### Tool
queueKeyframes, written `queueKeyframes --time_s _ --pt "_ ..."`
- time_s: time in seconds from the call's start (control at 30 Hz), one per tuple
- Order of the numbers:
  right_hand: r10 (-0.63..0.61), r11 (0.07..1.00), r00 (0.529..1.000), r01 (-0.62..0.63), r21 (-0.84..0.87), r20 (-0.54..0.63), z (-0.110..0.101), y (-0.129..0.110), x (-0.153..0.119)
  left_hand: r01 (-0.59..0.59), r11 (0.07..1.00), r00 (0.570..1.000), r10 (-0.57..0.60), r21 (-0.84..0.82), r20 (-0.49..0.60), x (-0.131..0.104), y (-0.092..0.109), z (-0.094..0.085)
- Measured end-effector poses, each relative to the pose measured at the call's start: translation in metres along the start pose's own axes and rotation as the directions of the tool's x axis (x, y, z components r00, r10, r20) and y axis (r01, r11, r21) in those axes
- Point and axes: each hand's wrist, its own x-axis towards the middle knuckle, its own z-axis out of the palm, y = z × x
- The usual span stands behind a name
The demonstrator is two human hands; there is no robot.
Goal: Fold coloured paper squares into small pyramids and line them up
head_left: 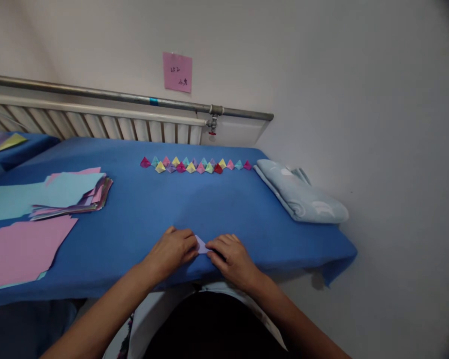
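Note:
A small piece of folded lilac paper point(201, 245) lies near the front edge of the blue-covered table point(145, 209), pinched between both hands. My left hand point(175, 247) is closed on its left side, fingers bent over the edge. On the other side, my right hand point(230, 253) grips the right corner between thumb and fingers. Part of the paper is hidden under the fingers. Farther back stand several small folded paper pyramids point(190, 168) in many colours, set out in two rows.
Stacked coloured paper sheets point(73, 189) and a pink pile point(26, 252) lie at the left. A folded light-blue cloth point(303, 194) sits at the right by the wall. Behind the table run a radiator point(115, 124) and a metal pipe point(115, 95) with a red-handled valve point(212, 127).

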Motion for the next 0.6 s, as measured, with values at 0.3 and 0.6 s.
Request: queueKeyframes --time_s 0.3,0.6 --pt "-0.027 0.997 0.999 0.025 -0.078 -0.021 0.0 -0.002 0.004 -0.009 1.0 0.999 0.01 0.026 -0.033 0.002 0.004 -0.003" --pt "-0.351 0.933 0.886 0.305 -0.189 -0.304 0.028 0.033 0.009 0.149 0.964 0.987 -0.131 0.221 -0.095 0.009 0.038 -0.002"
